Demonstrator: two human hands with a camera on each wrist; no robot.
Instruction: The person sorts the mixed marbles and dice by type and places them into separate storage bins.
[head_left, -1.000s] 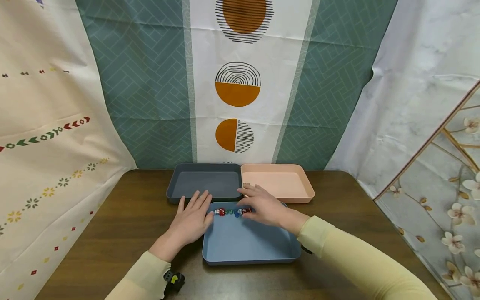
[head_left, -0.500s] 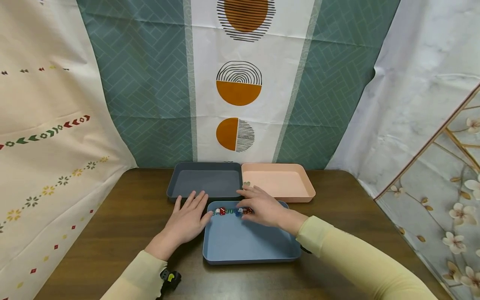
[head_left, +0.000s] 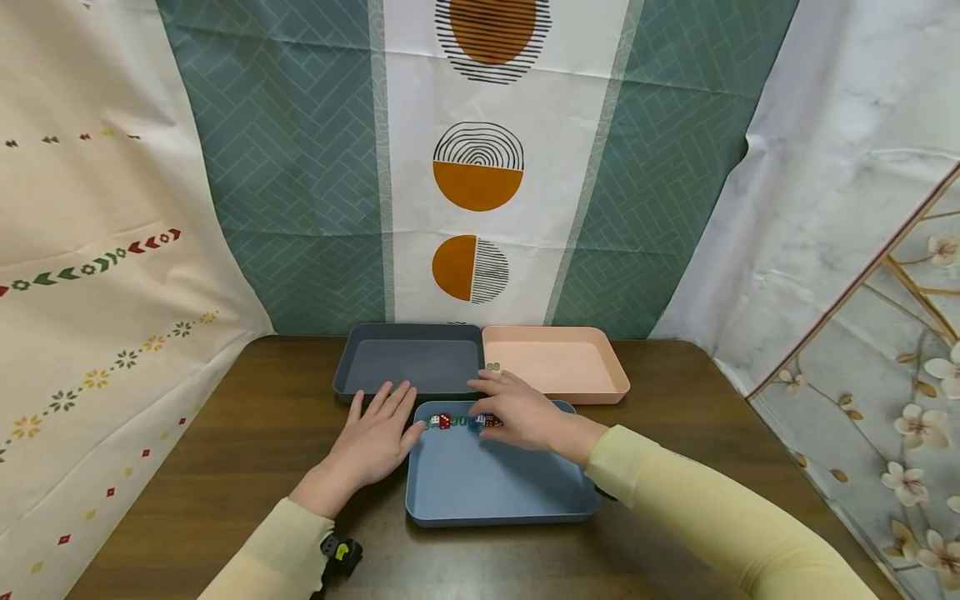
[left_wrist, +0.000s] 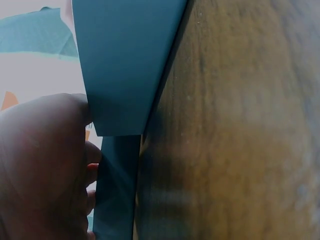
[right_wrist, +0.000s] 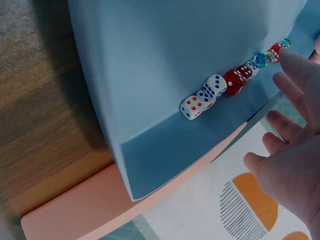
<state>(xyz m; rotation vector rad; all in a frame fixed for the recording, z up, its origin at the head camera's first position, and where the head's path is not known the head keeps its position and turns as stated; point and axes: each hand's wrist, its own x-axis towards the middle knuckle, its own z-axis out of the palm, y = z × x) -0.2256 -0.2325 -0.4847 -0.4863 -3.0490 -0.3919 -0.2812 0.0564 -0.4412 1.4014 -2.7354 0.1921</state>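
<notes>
A row of dice (head_left: 459, 422) lies along the far wall of the blue tray (head_left: 495, 487), a little below the middle of the head view. The right hand (head_left: 521, 412) hovers over the right end of that row with its fingers loosely spread, the fingertips just above or touching the dice; whether any die is pinched cannot be told. In the right wrist view the dice (right_wrist: 220, 90) run diagonally from the centre toward the upper right, white ones nearest, then red, with the fingers (right_wrist: 295, 67) at the far end of the line. The left hand (head_left: 375, 437) rests flat on the brown table (head_left: 247, 442), fingers straight and slightly apart, against the left edge of the blue tray. Behind it sit a dark grey tray (head_left: 411, 362) and a pink tray (head_left: 558, 362), side by side.
</notes>
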